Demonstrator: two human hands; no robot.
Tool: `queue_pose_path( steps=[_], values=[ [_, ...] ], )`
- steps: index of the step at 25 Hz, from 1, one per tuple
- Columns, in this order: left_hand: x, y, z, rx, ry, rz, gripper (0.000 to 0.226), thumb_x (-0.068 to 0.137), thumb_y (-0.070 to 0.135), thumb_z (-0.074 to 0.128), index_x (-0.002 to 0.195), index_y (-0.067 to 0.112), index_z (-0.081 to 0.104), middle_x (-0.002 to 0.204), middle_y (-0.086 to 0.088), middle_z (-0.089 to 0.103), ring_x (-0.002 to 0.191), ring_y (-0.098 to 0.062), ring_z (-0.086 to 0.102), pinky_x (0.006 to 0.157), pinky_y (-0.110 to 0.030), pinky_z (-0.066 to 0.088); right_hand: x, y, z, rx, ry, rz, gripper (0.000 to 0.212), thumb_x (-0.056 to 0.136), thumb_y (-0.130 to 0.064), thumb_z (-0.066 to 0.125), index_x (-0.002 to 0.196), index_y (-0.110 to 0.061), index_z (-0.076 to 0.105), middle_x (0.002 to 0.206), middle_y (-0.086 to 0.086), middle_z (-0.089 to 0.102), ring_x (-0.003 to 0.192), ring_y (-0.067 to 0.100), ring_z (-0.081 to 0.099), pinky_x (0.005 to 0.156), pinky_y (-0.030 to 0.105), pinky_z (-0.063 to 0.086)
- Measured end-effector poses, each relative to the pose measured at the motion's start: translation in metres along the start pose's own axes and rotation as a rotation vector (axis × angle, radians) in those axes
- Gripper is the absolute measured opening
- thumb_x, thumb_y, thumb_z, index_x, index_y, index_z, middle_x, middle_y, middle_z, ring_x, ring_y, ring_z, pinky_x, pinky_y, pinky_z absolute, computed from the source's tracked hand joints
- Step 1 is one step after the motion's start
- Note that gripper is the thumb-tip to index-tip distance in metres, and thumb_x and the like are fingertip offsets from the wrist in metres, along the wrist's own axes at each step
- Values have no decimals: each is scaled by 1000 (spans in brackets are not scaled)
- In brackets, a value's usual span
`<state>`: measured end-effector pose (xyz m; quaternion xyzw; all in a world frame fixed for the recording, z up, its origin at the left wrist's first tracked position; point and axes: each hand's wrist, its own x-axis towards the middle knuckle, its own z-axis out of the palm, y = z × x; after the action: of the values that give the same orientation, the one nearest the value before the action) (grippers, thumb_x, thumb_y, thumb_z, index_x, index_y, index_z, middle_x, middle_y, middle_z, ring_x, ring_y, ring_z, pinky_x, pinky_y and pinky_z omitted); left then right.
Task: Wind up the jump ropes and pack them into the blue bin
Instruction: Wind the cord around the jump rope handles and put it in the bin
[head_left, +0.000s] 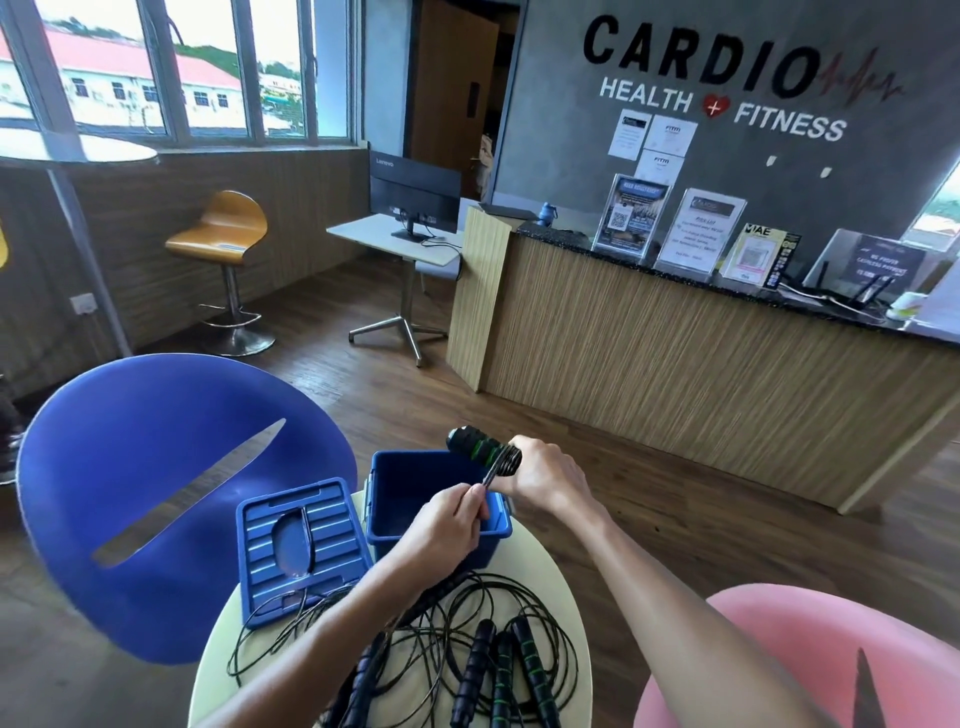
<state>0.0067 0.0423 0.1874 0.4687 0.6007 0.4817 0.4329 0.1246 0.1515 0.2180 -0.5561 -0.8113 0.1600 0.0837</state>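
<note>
You're mid-wind: your right hand (545, 475) grips the rope handles (480, 449) above the blue bin (395, 499) at centre frame, while your left hand (447, 522) pinches the cord (491, 475) between its fingers, laying coils round the handles. Next, I'd judge, finish the wraps, tuck the end, and drop the bundle in; more ropes (467, 649) lie tangled on the worktop (563, 571) at the bottom

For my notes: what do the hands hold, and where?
Right hand grips black-and-green foam jump-rope handles at the cord-wound end; left hand pinches the black cord.
</note>
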Motion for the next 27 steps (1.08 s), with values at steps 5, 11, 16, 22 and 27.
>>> queue_pose_path(
  steps=[5,11,16,22,27],
  values=[
    [-7,-21,1,142,-28,59,44,102,39,35,63,18,41,53,8,39,49,-10,32,47,-21,29,-3,-5,-6,8,-3,-37,38,73,-56,74,98,-28,62,97,2,72,93,30,67,68,33,45],
    [-6,-45,-18,480,-40,238,47,96,57,29,73,18,40,54,6,41,47,-12,34,50,-28,31,-8,-2,1,-19,-49,-77,38,77,-55,70,101,-28,59,97,-1,71,93,27,66,69,34,45],
    [-15,-31,-2,304,-107,209,46,101,44,34,66,15,40,55,5,37,50,-10,30,49,-25,30,-10,6,0,-122,-52,-61,45,77,-48,72,115,-28,57,105,1,70,100,28,65,72,34,41],
    [-12,-42,-16,321,-171,124,44,101,46,33,65,21,39,52,7,38,49,-9,32,50,-22,32,-12,0,-4,-20,-67,-117,70,71,-39,79,133,-41,46,110,0,70,103,27,65,76,34,43],
    [-8,-59,-23,466,-132,212,41,101,46,33,67,24,39,51,10,42,47,-10,34,52,-24,32,-9,-4,-7,53,-98,-151,69,67,-43,83,129,-40,51,109,-5,69,101,23,65,80,35,49]
  ],
)
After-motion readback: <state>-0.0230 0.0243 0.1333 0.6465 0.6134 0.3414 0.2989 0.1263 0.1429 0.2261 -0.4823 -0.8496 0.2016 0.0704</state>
